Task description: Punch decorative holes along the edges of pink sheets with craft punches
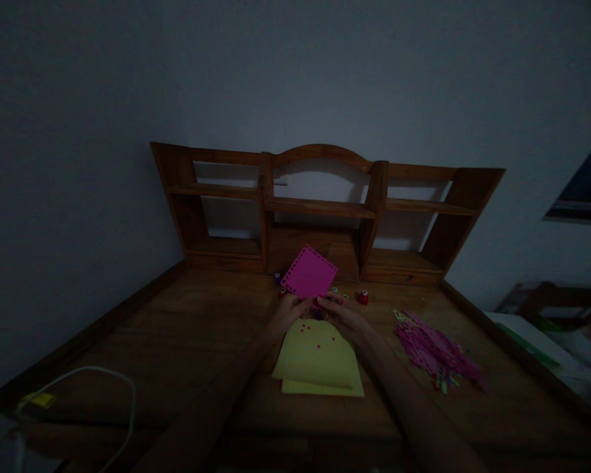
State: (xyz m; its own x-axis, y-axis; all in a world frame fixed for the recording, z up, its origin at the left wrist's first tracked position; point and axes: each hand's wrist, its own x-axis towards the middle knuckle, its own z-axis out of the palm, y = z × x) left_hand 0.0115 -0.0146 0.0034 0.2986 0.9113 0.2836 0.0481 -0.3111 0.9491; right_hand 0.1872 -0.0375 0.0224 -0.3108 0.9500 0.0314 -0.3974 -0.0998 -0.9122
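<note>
A square sheet of pink paper point(309, 272) with small punched holes along several edges is tilted up above the desk. My left hand point(290, 311) is closed on its lower edge. My right hand point(341, 310) is closed at the bottom corner, around a small reddish paper punch point(318, 303) that is mostly hidden by fingers and shadow. Below both hands lie yellow paper sheets point(315, 361), with several tiny pink punched bits on top. Small knobbed punches stand behind the hands, among them a red punch point(363, 297) and a purple punch point(277, 278).
A heap of pink paper strips point(436, 348), with a few yellow ones, lies to the right. A wooden shelf unit point(320, 208) lines the back of the desk point(192, 335). At the front left are a white cable point(103, 371) and a yellow object point(39, 399). The room is dim.
</note>
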